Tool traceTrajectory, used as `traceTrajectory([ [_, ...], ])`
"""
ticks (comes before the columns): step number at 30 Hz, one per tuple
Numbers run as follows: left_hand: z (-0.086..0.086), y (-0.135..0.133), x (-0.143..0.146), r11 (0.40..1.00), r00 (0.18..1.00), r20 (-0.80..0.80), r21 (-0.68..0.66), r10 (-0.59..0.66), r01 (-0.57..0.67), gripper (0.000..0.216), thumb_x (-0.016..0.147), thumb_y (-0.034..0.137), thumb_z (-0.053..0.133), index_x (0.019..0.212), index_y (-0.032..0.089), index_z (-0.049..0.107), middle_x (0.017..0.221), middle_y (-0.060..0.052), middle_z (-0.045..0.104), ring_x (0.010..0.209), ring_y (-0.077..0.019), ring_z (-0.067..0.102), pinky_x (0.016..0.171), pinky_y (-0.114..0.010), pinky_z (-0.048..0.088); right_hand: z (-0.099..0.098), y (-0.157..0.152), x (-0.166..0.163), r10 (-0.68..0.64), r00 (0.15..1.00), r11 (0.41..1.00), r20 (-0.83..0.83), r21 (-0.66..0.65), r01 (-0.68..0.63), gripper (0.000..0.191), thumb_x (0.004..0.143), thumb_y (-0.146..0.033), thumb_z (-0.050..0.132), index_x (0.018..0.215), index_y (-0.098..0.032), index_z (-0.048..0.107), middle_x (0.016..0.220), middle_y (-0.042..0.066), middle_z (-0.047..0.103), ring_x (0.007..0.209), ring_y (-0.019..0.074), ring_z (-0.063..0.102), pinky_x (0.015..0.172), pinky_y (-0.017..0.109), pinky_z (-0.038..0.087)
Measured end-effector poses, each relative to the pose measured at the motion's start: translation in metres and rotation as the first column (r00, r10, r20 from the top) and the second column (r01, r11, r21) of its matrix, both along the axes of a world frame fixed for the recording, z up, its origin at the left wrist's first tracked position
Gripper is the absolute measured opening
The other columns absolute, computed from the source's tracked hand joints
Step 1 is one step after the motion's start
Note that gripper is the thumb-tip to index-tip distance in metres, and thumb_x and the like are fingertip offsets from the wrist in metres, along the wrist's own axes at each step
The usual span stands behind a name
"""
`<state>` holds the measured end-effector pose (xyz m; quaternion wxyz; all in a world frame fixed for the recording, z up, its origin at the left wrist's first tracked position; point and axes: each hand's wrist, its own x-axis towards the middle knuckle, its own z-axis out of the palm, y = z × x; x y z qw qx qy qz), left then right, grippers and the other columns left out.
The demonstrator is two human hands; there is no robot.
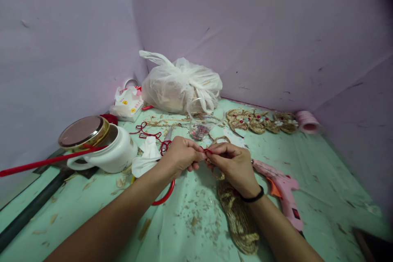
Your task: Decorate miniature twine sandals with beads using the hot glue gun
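My left hand (181, 156) and my right hand (233, 163) meet at the middle of the green table (319, 180), both pinched on a thin red cord (206, 151) between their fingertips. More of the red cord (147, 133) trails back left across the table. A woven straw piece (238, 217) lies under my right wrist, which wears a black band. Red-handled scissors (166, 196) lie beneath my left forearm.
A white mug with a loose lid (104, 149) and a red stick (46, 163) sit at left. Crumpled tissue (147, 157), a clear cup of beads (201, 125), a white plastic bag (181, 84), finished straw ornaments (260, 122), a pink ribbon roll (307, 122) and a pink glue gun (284, 194) surround my hands.
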<state>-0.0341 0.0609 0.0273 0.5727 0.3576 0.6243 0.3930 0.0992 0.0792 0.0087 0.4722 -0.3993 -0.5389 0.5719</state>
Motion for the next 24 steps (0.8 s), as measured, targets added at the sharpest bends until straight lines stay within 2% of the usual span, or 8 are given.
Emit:
traceTrajectory([
  [6, -0.0019, -0.0020, 0.0023, 0.997, 0.991, -0.132, 0.072, 0.000, 0.010, 0.007, 0.056, 0.013, 0.052, 0.050, 0.016, 0.054, 0.031, 0.004, 0.049, 0.026, -0.0061, 0.037, 0.028, -0.016, 0.026, 0.0009, 0.0010, -0.0015, -0.012, 1.000, 0.998, 0.007, -0.065, 0.012, 0.016, 0.053, -0.020, 0.074, 0.052, -0.017, 0.059, 0.054, 0.000, 0.063, 0.041, 0.0105, 0.055, 0.039, 0.022, 0.045],
  [11, -0.0024, -0.0032, 0.0043, 0.996, 0.969, -0.246, 0.092, 0.015, 0.008, 0.007, 0.059, 0.018, 0.047, 0.053, 0.018, 0.051, 0.034, 0.004, 0.052, 0.027, -0.0082, 0.041, 0.030, -0.018, 0.029, 0.0006, 0.0026, -0.0007, -0.041, 0.999, 0.994, 0.007, -0.100, 0.042, 0.017, 0.050, -0.021, 0.073, 0.051, -0.017, 0.057, 0.057, 0.001, 0.063, 0.044, 0.0111, 0.055, 0.042, 0.024, 0.046],
  [18, -0.0001, -0.0054, 0.0033, 0.981, 0.891, -0.447, 0.193, 0.081, 0.007, 0.011, 0.055, 0.019, 0.048, 0.045, 0.017, 0.049, 0.037, 0.003, 0.048, 0.038, -0.0087, 0.041, 0.039, -0.020, 0.027, -0.0016, 0.0064, 0.0025, -0.199, 0.979, 0.974, 0.035, -0.100, 0.201, 0.015, 0.046, -0.010, 0.069, 0.044, -0.016, 0.056, 0.043, -0.004, 0.057, 0.042, 0.0082, 0.048, 0.042, 0.020, 0.039],
  [22, -0.0009, -0.0038, 0.0031, 0.972, 0.882, -0.459, 0.235, 0.108, 0.004, 0.011, 0.053, 0.018, 0.050, 0.043, 0.017, 0.045, 0.040, 0.004, 0.042, 0.044, -0.0086, 0.040, 0.042, -0.020, 0.025, -0.0055, 0.0072, 0.0022, -0.225, 0.974, 0.961, -0.012, -0.168, 0.220, 0.017, 0.046, -0.011, 0.070, 0.044, -0.017, 0.054, 0.040, -0.005, 0.055, 0.039, 0.0073, 0.046, 0.040, 0.019, 0.037],
  [24, -0.0023, -0.0010, -0.0003, 0.979, 0.908, -0.413, 0.201, 0.068, 0.018, 0.007, 0.053, 0.019, 0.050, 0.047, 0.017, 0.047, 0.043, 0.004, 0.044, 0.041, -0.0082, 0.041, 0.040, -0.019, 0.025, -0.0065, 0.0074, 0.0019, -0.211, 0.976, 0.954, -0.057, -0.232, 0.192, 0.020, 0.045, -0.014, 0.071, 0.045, -0.018, 0.051, 0.040, -0.005, 0.056, 0.038, 0.0084, 0.048, 0.041, 0.021, 0.041],
])
